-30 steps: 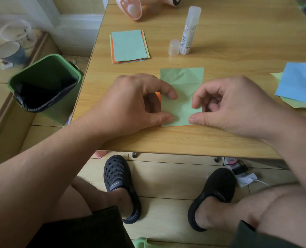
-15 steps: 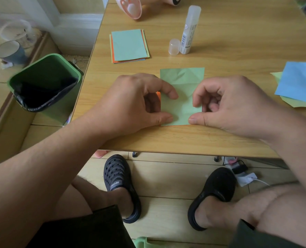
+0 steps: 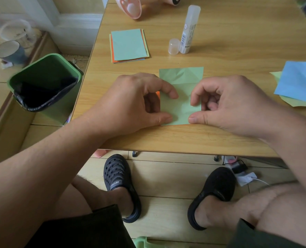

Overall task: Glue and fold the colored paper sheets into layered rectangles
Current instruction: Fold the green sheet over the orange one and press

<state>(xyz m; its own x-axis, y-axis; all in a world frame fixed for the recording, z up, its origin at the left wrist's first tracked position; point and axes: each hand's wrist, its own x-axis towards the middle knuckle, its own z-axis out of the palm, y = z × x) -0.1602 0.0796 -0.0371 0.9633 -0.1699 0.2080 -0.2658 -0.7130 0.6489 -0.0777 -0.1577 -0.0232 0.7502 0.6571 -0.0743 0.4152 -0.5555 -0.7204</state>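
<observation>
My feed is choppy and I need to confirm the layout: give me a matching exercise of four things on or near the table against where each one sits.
Things:
1. green sheet
2. glue stick
3. blue sheet
4. green bin

Places:
A. on the floor, left of the table
B. upright at the far middle of the table, its cap beside it
C. under the fingertips of the left hand and right hand
D. at the right edge of the table, on a pale yellow sheet

Pairs: 1-C, 2-B, 3-D, 4-A
</observation>
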